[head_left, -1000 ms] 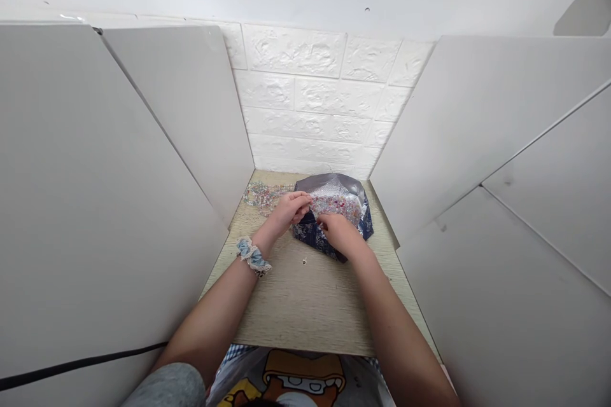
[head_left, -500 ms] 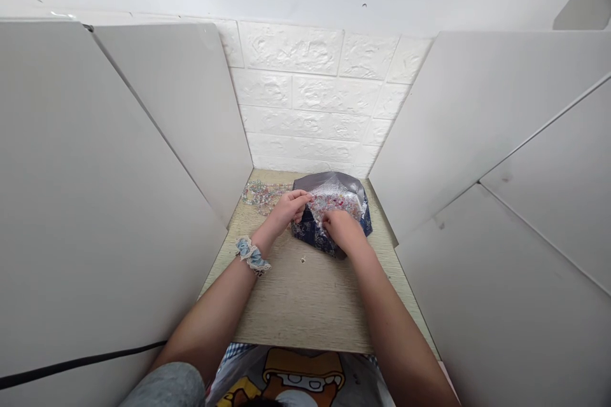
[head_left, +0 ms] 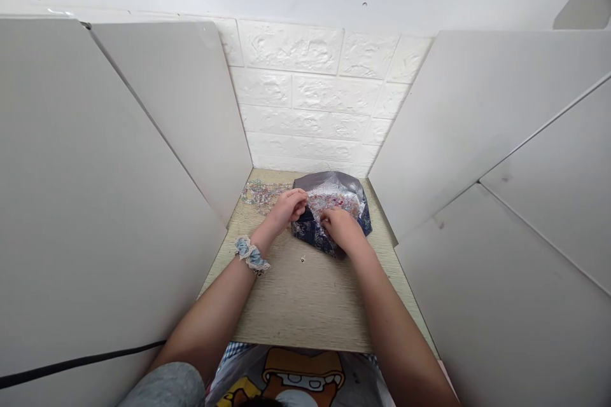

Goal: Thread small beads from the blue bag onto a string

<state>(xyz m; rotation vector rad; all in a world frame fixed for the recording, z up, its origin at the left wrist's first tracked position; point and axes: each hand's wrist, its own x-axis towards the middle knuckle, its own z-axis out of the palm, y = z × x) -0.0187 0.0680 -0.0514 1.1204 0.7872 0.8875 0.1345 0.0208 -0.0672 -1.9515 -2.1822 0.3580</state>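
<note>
A dark blue patterned pouch (head_left: 312,234) lies open at the far end of the wooden table (head_left: 305,299), its silver lining showing and a heap of small coloured beads (head_left: 334,200) inside. My left hand (head_left: 287,205) sits at the pouch's left rim with its fingers curled together. My right hand (head_left: 340,226) rests on the pouch's near edge, fingertips pinched among the beads. What either hand holds is too small to make out. A blue scrunchie (head_left: 250,253) is on my left wrist.
A string of pale beads (head_left: 260,193) lies on the table left of the pouch. One loose bead (head_left: 302,259) sits on the wood nearer me. White panels wall the table on both sides, a white brick wall stands behind, and a black cable (head_left: 71,365) runs at lower left.
My left hand's fingers have curled in closer at the pouch rim. My right hand has shifted slightly up into the beads. The pouch stays in place.
</note>
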